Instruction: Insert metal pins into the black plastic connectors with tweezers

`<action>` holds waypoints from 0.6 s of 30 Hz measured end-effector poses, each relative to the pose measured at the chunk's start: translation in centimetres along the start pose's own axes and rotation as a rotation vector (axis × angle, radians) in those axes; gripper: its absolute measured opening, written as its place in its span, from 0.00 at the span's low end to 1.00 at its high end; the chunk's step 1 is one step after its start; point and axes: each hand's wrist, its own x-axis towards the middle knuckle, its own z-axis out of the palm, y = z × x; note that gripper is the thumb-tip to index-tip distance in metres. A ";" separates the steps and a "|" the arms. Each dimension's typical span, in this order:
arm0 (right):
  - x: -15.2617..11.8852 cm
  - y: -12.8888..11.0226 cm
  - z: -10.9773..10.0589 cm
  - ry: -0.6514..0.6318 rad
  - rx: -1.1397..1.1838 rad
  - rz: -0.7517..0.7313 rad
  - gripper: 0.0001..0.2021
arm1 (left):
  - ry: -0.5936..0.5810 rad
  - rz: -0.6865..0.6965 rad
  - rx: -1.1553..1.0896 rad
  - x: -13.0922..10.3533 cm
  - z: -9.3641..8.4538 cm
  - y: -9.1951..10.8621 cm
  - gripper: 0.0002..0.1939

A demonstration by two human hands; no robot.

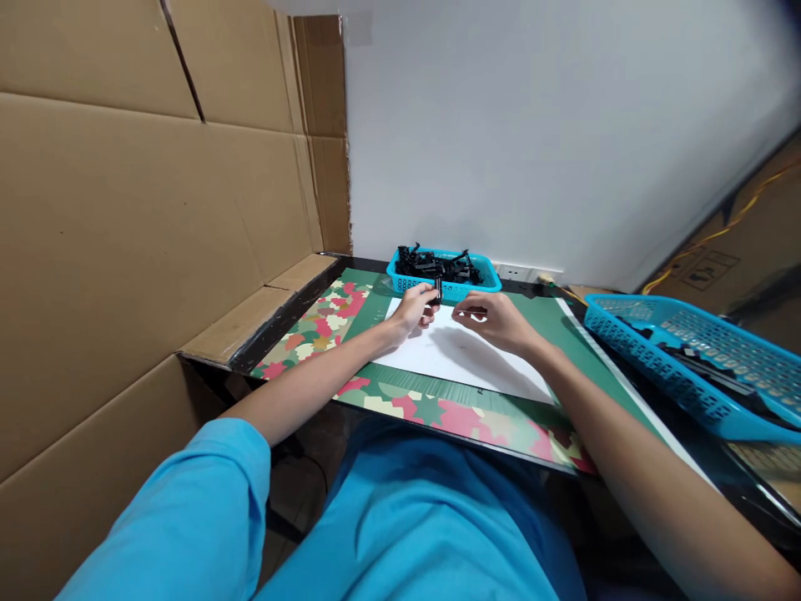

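My left hand (413, 310) is closed around a small black plastic part (438, 290), which stands up out of the fingers. A short way to the right, my right hand (494, 319) is held with thumb and fingertips pinched together. Whatever is in that pinch, if anything, is too small to make out. Both hands are over a white sheet of paper (463, 355). Just behind them sits a blue plastic basket (449, 292) heaped with black plastic parts (422, 263).
A larger blue basket (694, 313) with black strips inside stands at the right. A green mat with a patterned border (463, 417) covers the table. Cardboard panels (125, 225) rise on the left, and a wall with sockets (514, 272) is behind.
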 end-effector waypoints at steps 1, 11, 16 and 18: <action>0.0 -0.1 0.1 -0.013 0.007 -0.001 0.14 | 0.003 0.000 0.000 0.0 0.0 0.0 0.11; 0.1 -0.1 0.2 -0.056 0.068 0.083 0.14 | 0.027 0.000 0.020 0.2 0.0 0.3 0.11; 0.0 0.7 0.3 -0.181 0.022 0.061 0.14 | 0.273 0.171 0.123 0.6 -0.9 2.1 0.13; 0.0 1.0 0.5 -0.189 0.007 0.062 0.12 | 0.332 0.189 0.148 0.5 -1.8 2.9 0.12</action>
